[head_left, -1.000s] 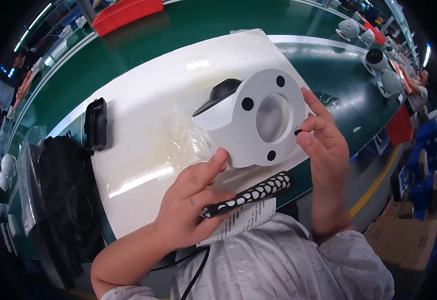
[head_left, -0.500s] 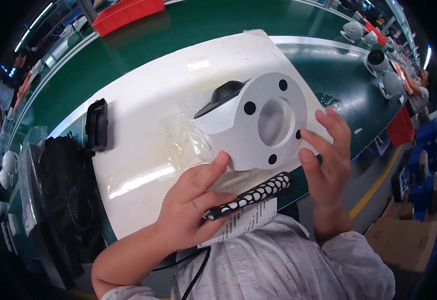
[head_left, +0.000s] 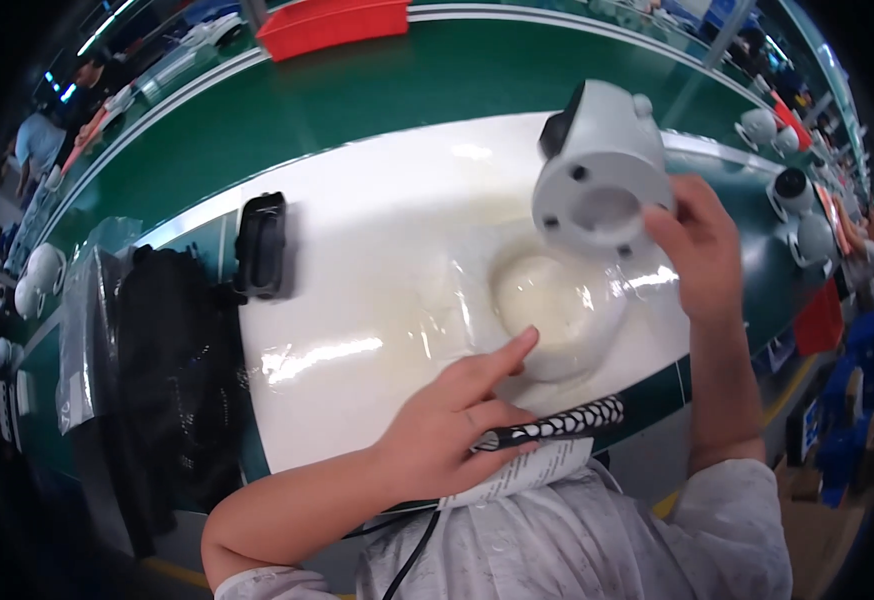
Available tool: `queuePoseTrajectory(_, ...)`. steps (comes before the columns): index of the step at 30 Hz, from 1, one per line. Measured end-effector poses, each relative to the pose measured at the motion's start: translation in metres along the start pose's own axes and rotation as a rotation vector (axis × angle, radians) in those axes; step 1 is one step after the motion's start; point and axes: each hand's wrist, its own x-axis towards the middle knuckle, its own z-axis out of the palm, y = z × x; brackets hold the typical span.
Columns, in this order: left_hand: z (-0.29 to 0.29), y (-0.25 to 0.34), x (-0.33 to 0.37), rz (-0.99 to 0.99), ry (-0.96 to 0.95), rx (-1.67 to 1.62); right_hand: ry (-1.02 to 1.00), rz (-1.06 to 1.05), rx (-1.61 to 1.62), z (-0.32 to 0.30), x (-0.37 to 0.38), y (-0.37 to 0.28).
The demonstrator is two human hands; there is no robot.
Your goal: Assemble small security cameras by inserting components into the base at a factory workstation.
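Observation:
My right hand [head_left: 702, 240] grips the rim of a white plastic housing [head_left: 612, 140] with a ring-shaped base and dark round pads, held tilted above the work surface. A dark part shows on the housing's left side. My left hand [head_left: 457, 425] is closed round a rod with a black-and-white patterned grip [head_left: 567, 420], its index finger stretched out. That fingertip is at the edge of a clear, crumpled plastic film [head_left: 597, 345] with a round form in it; whether it touches cannot be told. The film lies on a glossy white sheet [head_left: 357, 260].
A black tray-like part [head_left: 261, 245] stands on the sheet's left. Black bags and clear plastic [head_left: 172, 350] lie farther left. A red bin [head_left: 332, 28] sits at the back, more white housings [head_left: 802, 215] at the right. People work at the far left and right.
My right hand has taken hold of the housing and raised it up and right, off the sheet. The plastic film beneath has come into sight. My left hand keeps the rod.

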Motion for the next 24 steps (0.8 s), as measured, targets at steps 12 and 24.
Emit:
queuePoseTrajectory(12, 0.000, -0.009, 0.001, -0.163, -0.057, -0.230, -0.098, -0.448, -1.167, 0.083, 0.163, 0.171)
queuePoseTrajectory(24, 0.002, -0.020, -0.001, -0.012, 0.041, -0.173, -0.315, 0.215, -0.052, 0.006, 0.032, 0.142)
